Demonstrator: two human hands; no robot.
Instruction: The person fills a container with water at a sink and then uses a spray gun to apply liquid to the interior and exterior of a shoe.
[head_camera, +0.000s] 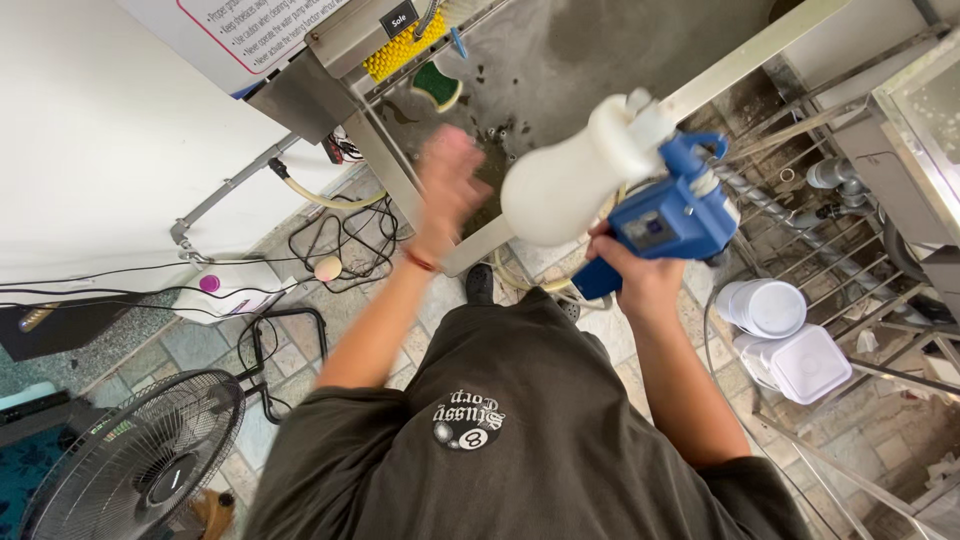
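The right hand (640, 275) was clamped around the grip of a blue plastic spray gun with a white bulbous plastic tank (620, 190), held above the edge of a wet grey steel sink (560, 60). The left hand (448, 185), blurred, hovered over the sink rim with fingers apart, holding nothing. A green sponge (437, 85) lay in the sink.

Stone-tiled floor (300, 330) with tangled cables (340, 235), a standing fan (135, 460), white wall (90, 120), steel bench (600, 50).
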